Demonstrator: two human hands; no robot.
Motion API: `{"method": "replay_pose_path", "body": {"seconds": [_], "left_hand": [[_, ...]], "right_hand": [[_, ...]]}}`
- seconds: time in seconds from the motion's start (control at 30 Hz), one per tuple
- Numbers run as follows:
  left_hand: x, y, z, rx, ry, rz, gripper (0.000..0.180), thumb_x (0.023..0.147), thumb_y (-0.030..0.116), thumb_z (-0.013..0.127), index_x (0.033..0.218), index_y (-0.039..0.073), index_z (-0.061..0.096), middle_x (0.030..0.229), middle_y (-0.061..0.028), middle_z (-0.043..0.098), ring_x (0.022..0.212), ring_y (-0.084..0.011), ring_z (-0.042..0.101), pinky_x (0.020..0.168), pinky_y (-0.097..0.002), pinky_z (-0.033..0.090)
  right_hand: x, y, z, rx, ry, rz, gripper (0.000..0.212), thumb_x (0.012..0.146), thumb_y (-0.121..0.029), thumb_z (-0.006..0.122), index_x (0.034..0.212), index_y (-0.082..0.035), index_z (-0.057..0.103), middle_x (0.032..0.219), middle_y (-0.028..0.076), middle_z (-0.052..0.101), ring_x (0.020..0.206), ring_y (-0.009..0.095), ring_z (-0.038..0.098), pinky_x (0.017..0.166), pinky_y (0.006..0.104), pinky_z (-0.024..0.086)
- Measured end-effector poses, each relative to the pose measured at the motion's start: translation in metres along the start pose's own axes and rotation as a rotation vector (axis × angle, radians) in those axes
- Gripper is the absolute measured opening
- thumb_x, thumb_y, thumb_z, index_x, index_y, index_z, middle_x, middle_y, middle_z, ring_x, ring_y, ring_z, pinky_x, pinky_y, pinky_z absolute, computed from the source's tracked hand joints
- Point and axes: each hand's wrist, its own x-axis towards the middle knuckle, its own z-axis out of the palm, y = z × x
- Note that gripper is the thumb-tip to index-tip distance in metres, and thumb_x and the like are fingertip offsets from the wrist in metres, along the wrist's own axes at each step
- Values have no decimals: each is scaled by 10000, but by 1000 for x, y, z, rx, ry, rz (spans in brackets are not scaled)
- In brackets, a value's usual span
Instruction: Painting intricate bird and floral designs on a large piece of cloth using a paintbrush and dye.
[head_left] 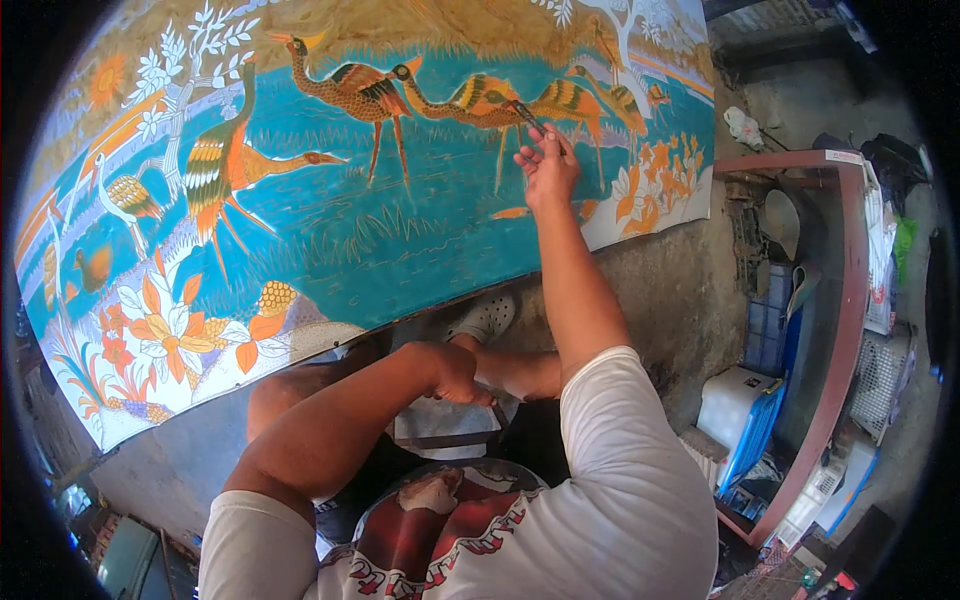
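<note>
A large painted panel (330, 250) leans in front of me, showing long-legged birds in blue-green water. My right hand (550, 168) is raised to its right half, fingers closed around a slim dark paintbrush (529, 118). The brush's upper end lies over the orange and brown painted bird (465, 108); whether it touches the surface I cannot tell. Down by my legs, my left hand (458, 374) is curled in front of my knee. Its fingers are partly hidden, and what they hold, if anything, cannot be made out.
Below the panel, a grey clog (484, 316) is on my foot. To the right stands a reddish-brown frame (848, 270), with a blue crate (768, 310) and a white and blue container (738, 410) inside it. A white perforated basket (882, 380) is beyond the frame.
</note>
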Motion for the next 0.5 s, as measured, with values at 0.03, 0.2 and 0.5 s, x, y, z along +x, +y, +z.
{"method": "replay_pose_path", "body": {"seconds": [0.03,0.2,0.5], "left_hand": [[0,0,0,-7,6,6,940,991,801,470,804,-71,769,833,-234,754,880,-376,746,856,-493,582],[-1,0,0,-4,6,18,948,981,808,484,823,-81,769,836,-243,752,869,-378,745,846,-496,586],[2,-2,2,-18,1,-6,962,973,817,488,821,-92,764,834,-234,758,806,-358,757,776,-483,605]], "right_hand": [[1,1,1,-1,-8,-3,298,1106,-198,598,1367,-70,660,1174,138,754,752,182,695,640,363,642],[3,-1,-3,-78,25,7,357,1108,-216,602,1423,-48,614,1228,148,726,816,205,698,691,379,653],[8,-13,-13,23,86,-38,300,1103,-204,606,1365,-67,658,1169,143,750,742,183,692,613,354,640]]}}
